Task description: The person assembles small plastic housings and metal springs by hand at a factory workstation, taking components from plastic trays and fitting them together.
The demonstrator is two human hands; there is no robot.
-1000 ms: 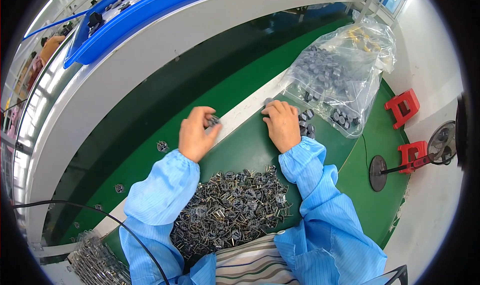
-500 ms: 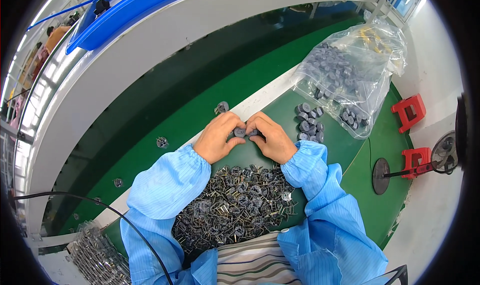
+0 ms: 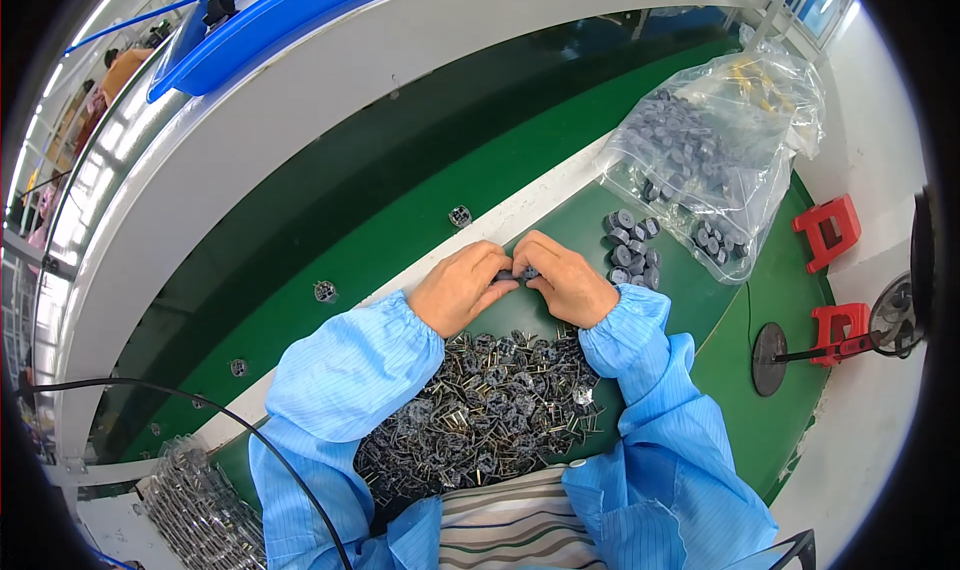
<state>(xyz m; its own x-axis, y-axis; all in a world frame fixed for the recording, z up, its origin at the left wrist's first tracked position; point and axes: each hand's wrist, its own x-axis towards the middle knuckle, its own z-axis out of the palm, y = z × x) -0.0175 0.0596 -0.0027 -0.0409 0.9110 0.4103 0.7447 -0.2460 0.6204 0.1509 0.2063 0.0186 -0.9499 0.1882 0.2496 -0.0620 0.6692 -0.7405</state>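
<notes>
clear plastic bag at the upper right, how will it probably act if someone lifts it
The plastic bag looks floppy, given its thin, creased film. It would probably sag and change shape, since the many grey round pieces inside look loosely heaped.

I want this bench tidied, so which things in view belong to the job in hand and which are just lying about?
Seemingly part of the job:
Small dark pieces pinched in the left hand and right hand
Heap of black pieces with metal pins
Loose grey discs
Clear plastic bag of grey discs

Seemingly just nearby:
Two red stools
Pedestal fan
Black cable
Blue tray
</notes>
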